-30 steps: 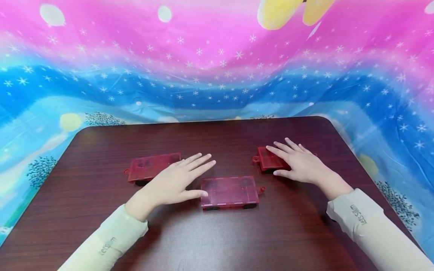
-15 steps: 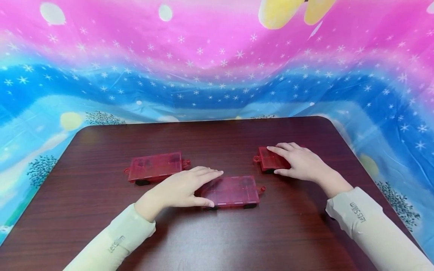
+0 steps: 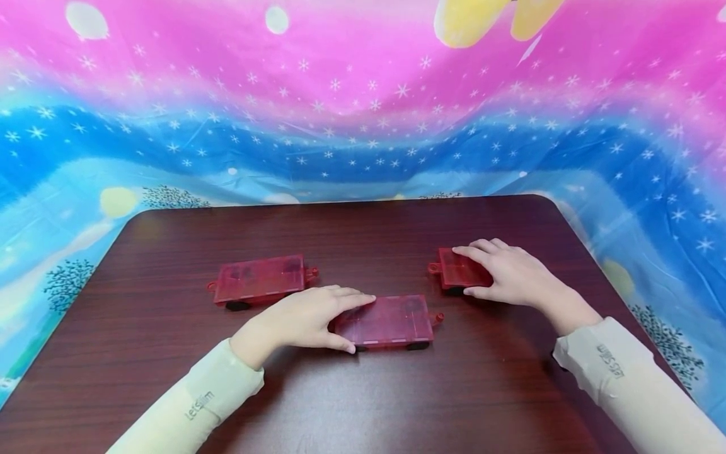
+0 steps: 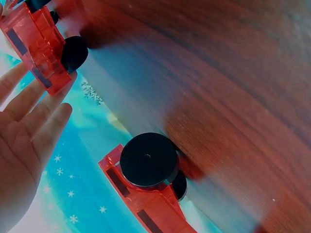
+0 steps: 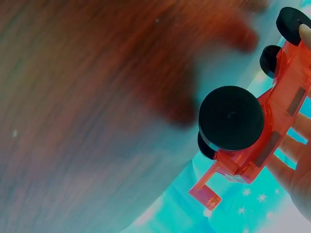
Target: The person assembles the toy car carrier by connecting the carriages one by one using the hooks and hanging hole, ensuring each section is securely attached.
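Three red see-through toy wagons with black wheels and small couplings stand on a brown table. My left hand grips the left end of the middle wagon, thumb at the near side and fingers over the far side. Its wheels and dark side strips show in the left wrist view. The right wagon is held by my right hand, which spans it from near to far side and hides its right end. In the right wrist view a thumb lies beside one of that wagon's wheels.
Behind the left forearm, the left wagon stands untouched, with a coupling at each end. A wood-grain table lies under everything. Patterned pink and blue cloth hangs around its back and sides.
My left hand has come down from above the left and middle wagons onto the middle one. My right hand has closed round the right wagon, which has shifted slightly to the right.
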Available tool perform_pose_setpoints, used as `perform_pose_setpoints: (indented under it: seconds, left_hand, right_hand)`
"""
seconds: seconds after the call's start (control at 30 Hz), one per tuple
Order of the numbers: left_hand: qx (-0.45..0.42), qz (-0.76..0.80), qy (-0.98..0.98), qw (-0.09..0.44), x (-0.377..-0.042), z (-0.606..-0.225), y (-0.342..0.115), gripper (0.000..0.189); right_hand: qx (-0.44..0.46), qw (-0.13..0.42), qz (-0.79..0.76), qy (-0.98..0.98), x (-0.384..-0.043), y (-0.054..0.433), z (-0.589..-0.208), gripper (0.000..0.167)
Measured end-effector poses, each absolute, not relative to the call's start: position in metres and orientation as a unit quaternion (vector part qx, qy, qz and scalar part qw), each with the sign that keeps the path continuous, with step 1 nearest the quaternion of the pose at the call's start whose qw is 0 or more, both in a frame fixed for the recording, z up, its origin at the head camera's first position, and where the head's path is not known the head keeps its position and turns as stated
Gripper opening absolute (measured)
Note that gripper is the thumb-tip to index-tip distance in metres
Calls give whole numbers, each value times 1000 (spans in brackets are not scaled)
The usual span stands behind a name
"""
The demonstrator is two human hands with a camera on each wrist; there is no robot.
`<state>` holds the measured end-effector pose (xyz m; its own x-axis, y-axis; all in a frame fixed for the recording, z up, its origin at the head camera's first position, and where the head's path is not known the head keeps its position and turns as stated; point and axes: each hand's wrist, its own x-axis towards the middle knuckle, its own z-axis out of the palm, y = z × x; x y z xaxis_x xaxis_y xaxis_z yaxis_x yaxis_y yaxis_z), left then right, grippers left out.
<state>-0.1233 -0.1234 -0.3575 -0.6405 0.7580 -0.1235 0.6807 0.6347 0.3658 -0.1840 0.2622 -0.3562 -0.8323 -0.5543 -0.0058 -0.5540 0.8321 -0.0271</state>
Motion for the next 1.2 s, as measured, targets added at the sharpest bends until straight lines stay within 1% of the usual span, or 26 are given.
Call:
perform_pose_setpoints:
  seconds: [0.37,0.67,0.93,1.2]
  left_hand:
    - [393,157,892,157,-125,-358,-124,81]
    - [397,168,889,156,-127,-357,-126,81]
    - [400,164,889,151,-129,-358,-126,80]
    - [397,170,887,162,-128,-360,-127,80]
  right_hand:
    - [-309,-8,-5,951,-166,266,-346,82]
    - [-324,-35,2,945,-144,270,-340,82]
    - [-335,-34,1,942,-131,270,-343,82]
    - [-345,-30,-8,938,-125,271,-350,81]
